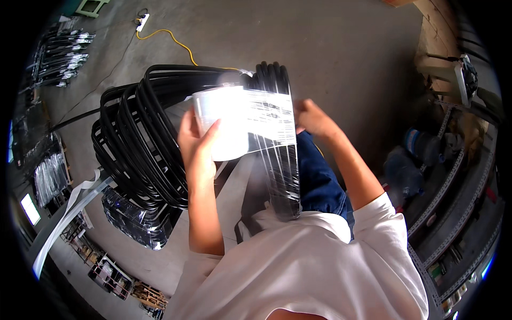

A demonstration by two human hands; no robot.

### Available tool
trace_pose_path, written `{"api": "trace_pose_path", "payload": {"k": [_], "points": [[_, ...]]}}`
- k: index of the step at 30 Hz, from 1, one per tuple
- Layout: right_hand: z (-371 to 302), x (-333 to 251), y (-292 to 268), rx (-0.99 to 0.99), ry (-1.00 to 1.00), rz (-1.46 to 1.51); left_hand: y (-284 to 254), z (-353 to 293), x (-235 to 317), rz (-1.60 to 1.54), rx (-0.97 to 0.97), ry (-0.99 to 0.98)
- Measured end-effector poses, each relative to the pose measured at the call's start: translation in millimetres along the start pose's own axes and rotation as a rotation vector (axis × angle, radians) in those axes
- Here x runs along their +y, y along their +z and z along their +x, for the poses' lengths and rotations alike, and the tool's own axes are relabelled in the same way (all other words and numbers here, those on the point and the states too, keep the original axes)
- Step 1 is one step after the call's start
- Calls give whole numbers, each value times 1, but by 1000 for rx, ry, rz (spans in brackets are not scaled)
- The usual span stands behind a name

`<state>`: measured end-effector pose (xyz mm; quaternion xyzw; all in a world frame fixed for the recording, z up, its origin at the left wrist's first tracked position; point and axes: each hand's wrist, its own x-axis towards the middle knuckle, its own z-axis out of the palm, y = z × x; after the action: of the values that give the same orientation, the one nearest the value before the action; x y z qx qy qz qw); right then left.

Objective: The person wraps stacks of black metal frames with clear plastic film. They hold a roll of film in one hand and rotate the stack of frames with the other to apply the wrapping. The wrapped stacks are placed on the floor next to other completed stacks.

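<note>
My left hand point(198, 140) grips a whitish roll of stretch film point(218, 109), fingers behind it and thumb across the front. From the roll a shiny clear sheet of film point(269, 117) runs right, across a bundle of black tubing point(274, 80). Lower down, that bundle is wrapped in film close to my body. At the bundle's right edge is my right hand point(314, 120), its fingers bent and blurred; whether they hold the film I cannot make out. More black coiled tubing point(133, 133) spreads left of the roll, with a film-wrapped end point(138, 221) at its lower part.
A yellow cable point(170, 33) leads from a white power strip point(142, 22) across the grey floor. Film-wrapped black bundles point(64, 56) lie at far left. On the right stand metal shelving point(453, 197) and large water bottles point(421, 145). A pale strip point(69, 208) hangs at lower left.
</note>
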<state>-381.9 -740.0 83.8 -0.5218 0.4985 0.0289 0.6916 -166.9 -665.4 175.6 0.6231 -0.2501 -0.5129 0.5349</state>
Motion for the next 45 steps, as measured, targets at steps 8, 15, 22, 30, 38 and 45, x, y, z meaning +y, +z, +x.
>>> {"api": "trace_pose_path", "payload": {"k": [8, 15, 22, 30, 38, 45], "points": [[27, 11, 46, -244, -138, 830, -26, 13, -103, -170, 251, -572], [23, 25, 46, -440, -267, 1529, 38, 40, -111, -189, -265, -466], [6, 64, -4, 126, -201, 1358, 97, 89, -39, 70, -190, 224], [-65, -19, -115, 17, -128, 1182, 132, 121, -51, 613, -953, 134], [-21, -126, -94, 406, -36, -178, 125, 76, 28, -380, -347, -396], [4, -79, -101, 484, -100, -50, 4, 86, -25, -581, -178, -472]]}}
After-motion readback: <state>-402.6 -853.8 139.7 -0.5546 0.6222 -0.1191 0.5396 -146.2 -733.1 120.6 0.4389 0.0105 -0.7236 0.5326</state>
